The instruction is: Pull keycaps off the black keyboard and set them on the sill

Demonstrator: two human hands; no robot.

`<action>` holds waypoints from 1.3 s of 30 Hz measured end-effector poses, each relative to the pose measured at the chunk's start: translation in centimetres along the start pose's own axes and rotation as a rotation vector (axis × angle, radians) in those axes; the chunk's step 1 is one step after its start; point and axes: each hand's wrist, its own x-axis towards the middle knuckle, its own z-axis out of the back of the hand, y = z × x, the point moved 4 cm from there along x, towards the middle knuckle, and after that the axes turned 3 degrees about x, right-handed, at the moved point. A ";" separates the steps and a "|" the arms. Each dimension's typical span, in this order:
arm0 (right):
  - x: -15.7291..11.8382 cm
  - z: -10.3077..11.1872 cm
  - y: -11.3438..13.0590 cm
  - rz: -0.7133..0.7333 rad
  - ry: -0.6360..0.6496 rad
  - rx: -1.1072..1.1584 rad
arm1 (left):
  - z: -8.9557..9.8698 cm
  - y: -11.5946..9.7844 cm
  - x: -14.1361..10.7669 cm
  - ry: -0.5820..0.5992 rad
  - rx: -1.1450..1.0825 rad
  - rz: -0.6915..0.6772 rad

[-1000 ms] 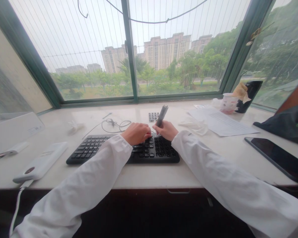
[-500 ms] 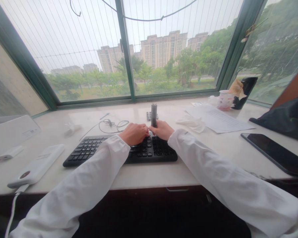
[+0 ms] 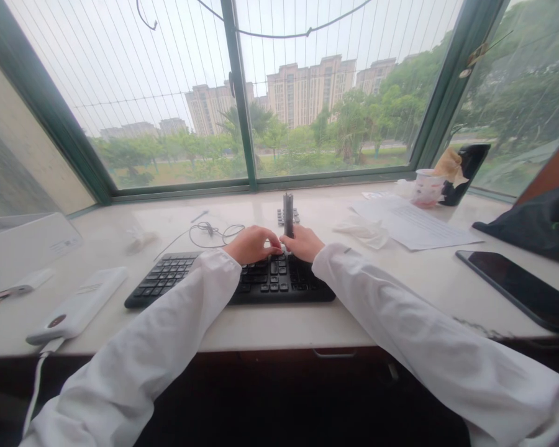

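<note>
A black keyboard (image 3: 168,279) lies on the white table, with several loose keycaps (image 3: 281,217) just behind it. My right hand (image 3: 306,243) is closed round the lower part of a dark grey slim tool (image 3: 287,211), which stands upright over the keyboard's right half. The tool's lower end is hidden by my fingers. My left hand (image 3: 254,244) is over the keyboard to the left of the tool, its thumb and fingertips pinched together near the keys. Whatever is between those fingertips is too small to make out.
A thin cable (image 3: 209,231) curls behind the keyboard. White power bank (image 3: 79,304) and box (image 3: 32,239) are on the left. To the right are crumpled tissue (image 3: 366,231), printed paper (image 3: 419,226), a paper cup (image 3: 427,188) and a phone (image 3: 517,288). The window stands behind.
My left hand has shifted slightly, with its thumb and fingers now more plainly curled into a pinch. The right hand still holds the upright tool. The whole view has moved a little.
</note>
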 end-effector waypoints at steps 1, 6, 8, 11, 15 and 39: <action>0.1 0.0 -0.1 0.009 0.009 0.014 | 0.0 0.2 0.0 -0.007 -0.036 0.000; 0.5 -0.1 -0.4 0.066 0.027 0.060 | 0.1 0.4 0.0 -0.014 -0.120 -0.011; 0.5 -0.2 -0.3 0.097 0.016 0.046 | 0.1 0.5 0.0 -0.004 -0.158 -0.024; 0.4 -0.5 0.0 0.129 -0.032 0.021 | 0.1 0.8 0.0 0.018 -0.231 -0.024; 0.2 -0.9 0.1 0.121 -0.072 0.068 | 0.0 1.3 0.1 0.077 -0.304 -0.007; 0.6 -2.2 -1.1 -0.052 -0.079 -0.141 | -0.1 0.9 0.2 0.003 -0.303 -0.029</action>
